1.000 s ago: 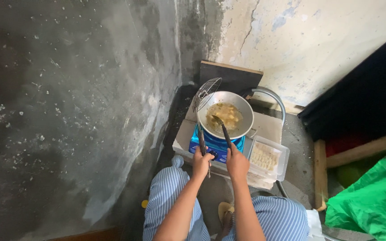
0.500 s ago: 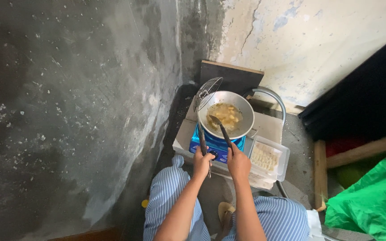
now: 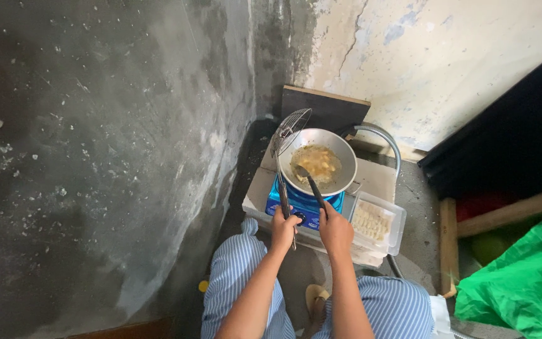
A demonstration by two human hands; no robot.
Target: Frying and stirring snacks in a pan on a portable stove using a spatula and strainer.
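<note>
Both forearms are reaching forward from the knees. The left hand (image 3: pixel 283 230) is closing its grip around the handle of a wire skimmer (image 3: pixel 290 131), whose long axis is running up and away, mesh resting at the pan (image 3: pixel 346 150) rim. The right hand (image 3: pixel 335 230) is clamping a dark utensil (image 3: pixel 314 188), tip pointing into the food (image 3: pixel 317 162) in the pan on the blue stove (image 3: pixel 283 202)

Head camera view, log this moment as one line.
left hand: shut on round wire skimmer | right hand: shut on dark spatula in round metal pan | pan on blue stove
</note>
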